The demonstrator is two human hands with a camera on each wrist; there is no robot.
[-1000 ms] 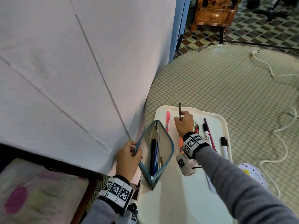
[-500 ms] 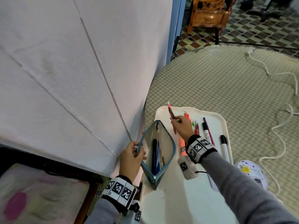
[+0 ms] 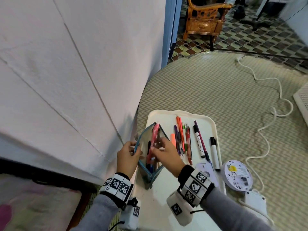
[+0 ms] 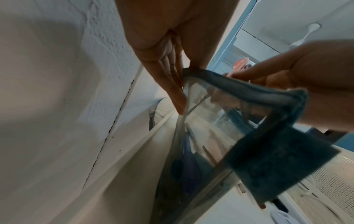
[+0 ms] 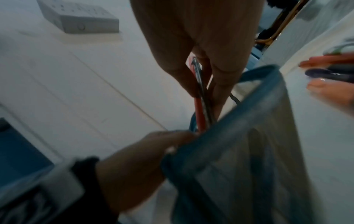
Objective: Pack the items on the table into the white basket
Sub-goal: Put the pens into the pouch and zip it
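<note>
Holding the mouth of a clear pencil pouch [image 3: 150, 165] with blue trim, the left hand [image 3: 127, 156] pinches its near-left rim and keeps it spread open. Right hand [image 3: 166, 154] is over the opening, fingers pinched on a pink pen [image 3: 154, 140] plus a dark pen alongside it, both angled tip-down into the pouch. Inside: a few dark and blue pens, blurred, count unclear. Pouch stands on a white tray [image 3: 176, 202] on the round counter [image 3: 216, 90]. Beside the pouch on the tray: a loose row of pens [image 3: 182, 139] in orange, purple, green, red, then two white markers [image 3: 199, 142]. White round device [image 3: 237, 175] just right of the tray, white cable [image 3: 266, 117] trailing across the counter.
</note>
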